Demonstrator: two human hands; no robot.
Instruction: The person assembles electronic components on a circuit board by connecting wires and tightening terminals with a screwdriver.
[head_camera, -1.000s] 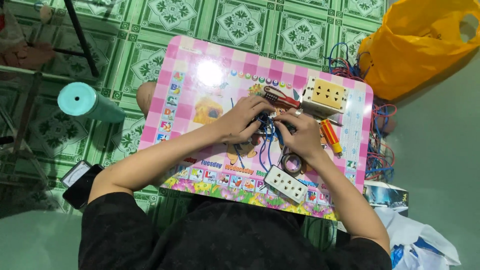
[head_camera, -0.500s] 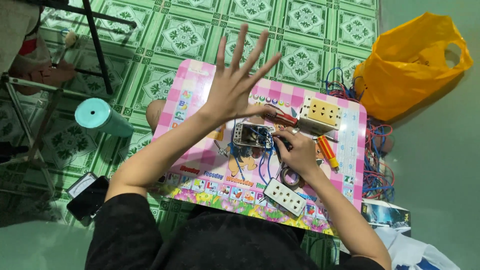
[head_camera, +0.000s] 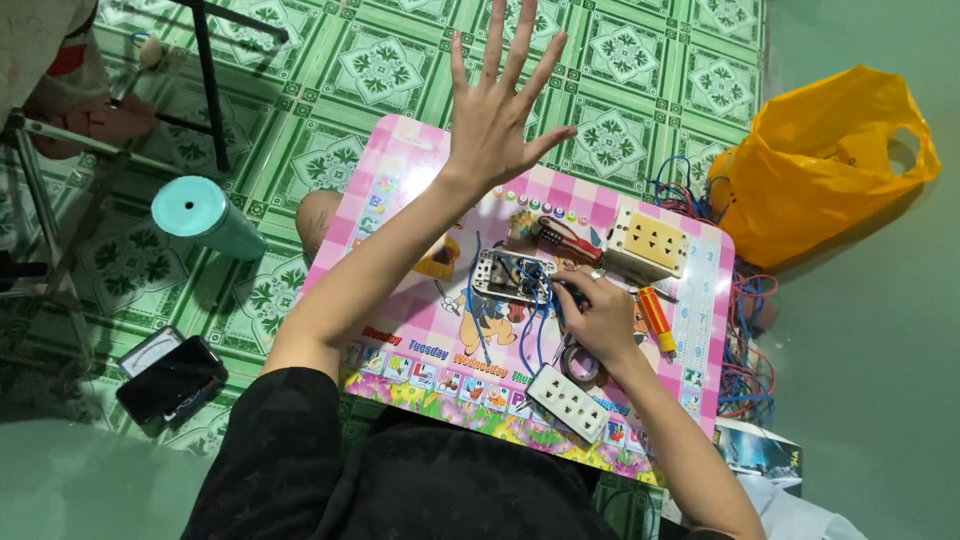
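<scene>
The opened socket housing lies near the middle of my pink checkered table, its inside facing up with blue wires looping out of it toward me across the cartoon print. My right hand rests just right of it, fingers curled and pinching at the housing's right edge where the blue wires leave; I cannot tell exactly which part it grips. My left hand is lifted well clear of the table, palm away from me, all five fingers spread wide and holding nothing. Under my right wrist sits a roll of tape, and just nearer to me a white multi-outlet strip lies at an angle. Beyond the housing lie red-handled pliers and, beside them, a cream socket box with its outlet face up. An orange-handled screwdriver lies right of my right hand. Off the table's right edge a tangle of red and blue wire is heaped on the floor, and past it stands an orange plastic bag, mouth open, contents not visible to me. Left of the table a teal tumbler stands with its lid on, so what it holds is hidden, and a dark phone lies on the green patterned tiles.
</scene>
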